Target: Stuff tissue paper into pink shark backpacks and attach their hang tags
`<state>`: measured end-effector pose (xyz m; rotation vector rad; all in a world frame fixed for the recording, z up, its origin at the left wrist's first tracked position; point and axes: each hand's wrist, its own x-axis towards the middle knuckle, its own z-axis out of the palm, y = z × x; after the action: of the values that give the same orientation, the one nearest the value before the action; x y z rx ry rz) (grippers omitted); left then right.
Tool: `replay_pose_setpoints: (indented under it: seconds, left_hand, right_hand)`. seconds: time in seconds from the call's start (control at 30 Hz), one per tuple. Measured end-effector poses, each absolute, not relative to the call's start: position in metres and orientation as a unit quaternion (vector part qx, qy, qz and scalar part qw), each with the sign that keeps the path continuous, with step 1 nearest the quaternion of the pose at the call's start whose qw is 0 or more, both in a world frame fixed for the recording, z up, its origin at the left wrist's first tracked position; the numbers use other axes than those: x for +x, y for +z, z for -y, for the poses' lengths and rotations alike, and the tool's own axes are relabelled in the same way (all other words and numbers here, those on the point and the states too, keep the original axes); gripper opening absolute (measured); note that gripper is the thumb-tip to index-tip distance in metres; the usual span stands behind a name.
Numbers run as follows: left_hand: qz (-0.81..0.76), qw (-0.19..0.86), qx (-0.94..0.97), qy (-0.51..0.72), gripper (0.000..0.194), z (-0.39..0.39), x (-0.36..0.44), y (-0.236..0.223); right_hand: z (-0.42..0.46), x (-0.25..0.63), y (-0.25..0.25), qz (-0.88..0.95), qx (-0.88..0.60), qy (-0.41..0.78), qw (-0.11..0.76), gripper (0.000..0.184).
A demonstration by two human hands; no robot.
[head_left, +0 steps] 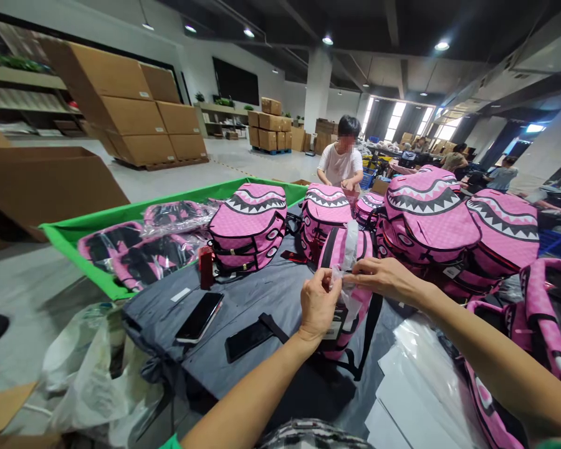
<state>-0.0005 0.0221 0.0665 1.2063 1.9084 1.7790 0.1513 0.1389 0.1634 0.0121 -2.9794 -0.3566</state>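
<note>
A small pink backpack (363,307) with black straps stands upright in front of me on the grey cloth. Down its near side runs a translucent white plastic wrap (351,244). My left hand (318,304) is closed, thumb and fingertips pinching the wrap at the middle of the bag. From the right, my right hand (384,277) pinches the same wrap, its fingertips almost touching the left ones. A dark tag (334,322) hangs below my hands, partly hidden by the left one. Two phones, a black-screened one (200,317) and a dark one (249,340), lie left of the bag.
Several pink shark-mouth backpacks (247,218) stand around the table's far side. Plastic-wrapped bags lie in a green-edged bin (81,265) at left. White sheets (397,399) lie near right. Across the table, a person (339,163) works. Cardboard boxes (133,115) are stacked behind.
</note>
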Motion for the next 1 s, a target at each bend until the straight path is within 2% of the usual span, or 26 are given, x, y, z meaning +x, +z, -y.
replay_pose_setpoints:
  seconds: [0.1, 0.2, 0.3, 0.47, 0.57, 0.67, 0.77, 0.83, 0.93, 1.0]
  left_hand:
    - [-0.675, 0.057, 0.432, 0.596, 0.007, -0.022, -0.001, 0.066]
    - [-0.654, -0.095, 0.522, 0.540, 0.012, -0.017, 0.000, 0.068]
    - [-0.628, -0.210, 0.594, 0.457, 0.014, -0.013, 0.002, 0.073]
    - [-0.634, -0.274, 0.618, 0.376, 0.015, -0.014, 0.004, 0.082]
    - [-0.623, -0.272, 0.646, 0.347, 0.014, -0.011, 0.005, 0.085]
    - [-0.613, -0.160, 0.651, 0.419, 0.012, -0.005, 0.003, 0.083]
    - [-0.587, 0.076, 0.526, 0.611, 0.023, -0.001, -0.006, 0.084]
    - [-0.538, 0.263, 0.382, 0.704, 0.036, -0.001, -0.013, 0.088]
    - [-0.468, 0.488, 0.266, 0.687, 0.055, -0.004, -0.018, 0.099]
    - [-0.450, 0.576, 0.257, 0.632, 0.054, -0.008, -0.017, 0.107]
  right_hand:
    - [-0.145, 0.137, 0.157, 0.991, 0.002, -0.105, 0.076, 0.028]
    - [-0.148, 0.126, 0.155, 0.994, -0.025, -0.066, 0.088, 0.021]
    - [-0.150, 0.119, 0.154, 0.995, -0.046, -0.008, 0.085, 0.021]
    - [-0.149, 0.117, 0.145, 0.986, -0.077, 0.028, 0.147, 0.030]
    - [-0.150, 0.123, 0.135, 0.979, -0.044, -0.015, 0.201, 0.023]
    - [-0.151, 0.132, 0.123, 0.946, 0.043, -0.123, 0.298, 0.017]
    - [-0.145, 0.139, 0.112, 0.883, 0.085, -0.216, 0.408, 0.012]
    - [-0.136, 0.140, 0.106, 0.861, 0.057, -0.254, 0.438, 0.009]
    - [-0.122, 0.139, 0.099, 0.847, -0.005, -0.266, 0.459, 0.010]
    - [-0.116, 0.138, 0.096, 0.840, -0.018, -0.262, 0.476, 0.013]
